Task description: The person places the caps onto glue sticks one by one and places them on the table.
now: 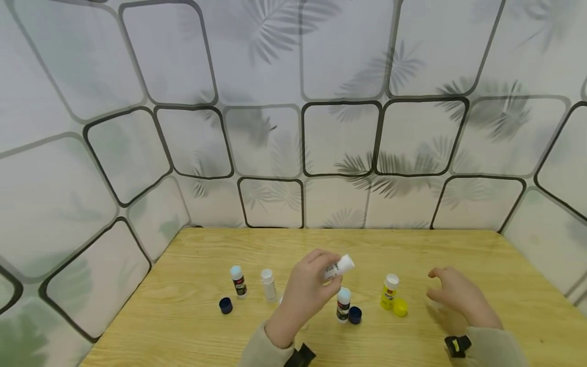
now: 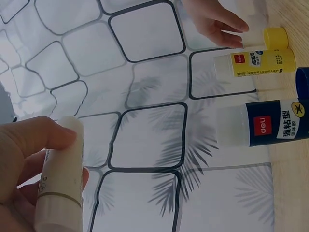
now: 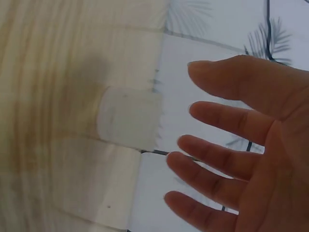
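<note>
A person's left hand [image 1: 306, 286] pinches a white glue stick [image 1: 338, 268] between thumb and fingers, tilted and raised above the middle of a wooden surface [image 1: 412, 245]; the right hand [image 1: 460, 296], toward the right edge, has thumb and fingers spread and holds nothing, with a pale short cylinder [image 3: 129, 119], perhaps a cap, near it and seemingly untouched; between the hands stand a dark stick [image 1: 343, 307] with a navy cap [image 1: 355, 315] just beside it, and a yellow stick [image 1: 388, 294] with a yellow cap [image 1: 400, 307]; toward the left edge stand another dark stick [image 1: 239, 283], a second navy cap [image 1: 225, 306] and an upright white stick [image 1: 269, 286]; done well, the left hold would likely stay on the barrel, clear of both ends, firm without squeezing; the right fingers would best take the cylinder by its sides and meet the stick in line, clear of the upright sticks, which a sleeve [image 1: 497, 347] could probably topple.
</note>
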The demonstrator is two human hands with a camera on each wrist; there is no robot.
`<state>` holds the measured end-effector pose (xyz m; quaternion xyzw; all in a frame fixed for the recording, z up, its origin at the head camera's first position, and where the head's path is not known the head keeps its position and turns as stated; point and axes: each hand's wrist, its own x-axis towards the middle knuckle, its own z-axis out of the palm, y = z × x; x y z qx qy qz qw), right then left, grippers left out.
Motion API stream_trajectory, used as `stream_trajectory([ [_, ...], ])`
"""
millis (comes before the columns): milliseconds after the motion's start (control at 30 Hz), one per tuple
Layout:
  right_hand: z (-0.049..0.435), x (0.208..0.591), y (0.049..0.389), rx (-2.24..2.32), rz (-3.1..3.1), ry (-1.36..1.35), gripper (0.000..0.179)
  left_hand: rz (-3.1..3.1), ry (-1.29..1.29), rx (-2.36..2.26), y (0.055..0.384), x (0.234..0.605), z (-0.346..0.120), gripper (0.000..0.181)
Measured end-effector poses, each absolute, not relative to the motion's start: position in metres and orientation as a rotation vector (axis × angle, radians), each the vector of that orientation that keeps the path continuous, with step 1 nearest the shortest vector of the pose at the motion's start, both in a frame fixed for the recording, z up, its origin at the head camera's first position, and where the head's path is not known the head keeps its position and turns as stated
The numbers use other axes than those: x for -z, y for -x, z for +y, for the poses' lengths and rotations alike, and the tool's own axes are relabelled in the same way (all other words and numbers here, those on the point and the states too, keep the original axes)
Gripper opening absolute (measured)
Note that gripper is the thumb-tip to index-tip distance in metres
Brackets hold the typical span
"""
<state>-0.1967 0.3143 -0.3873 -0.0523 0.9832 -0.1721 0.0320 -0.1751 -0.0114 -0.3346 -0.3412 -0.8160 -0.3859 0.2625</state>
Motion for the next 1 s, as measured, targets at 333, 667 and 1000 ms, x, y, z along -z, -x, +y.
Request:
stream_trajectory([
  [333, 0.319, 0.402, 0.195, 0.635, 2.871, 0.093, 0.024, -2.248, 0.928, 0.997, 0.174, 0.335, -0.013, 0.025],
  [667, 0.321, 0.398, 0.196, 0.667, 2.978, 0.201, 0.020, -2.248, 0.928, 0.969, 0.177, 0.334, -0.014, 0.026],
  [1000, 0.295, 0.354, 0.181, 0.764, 3.068, 0.331, 0.026, -2.265, 0.929, 0.983, 0.177, 0.334, -0.016, 0.027],
])
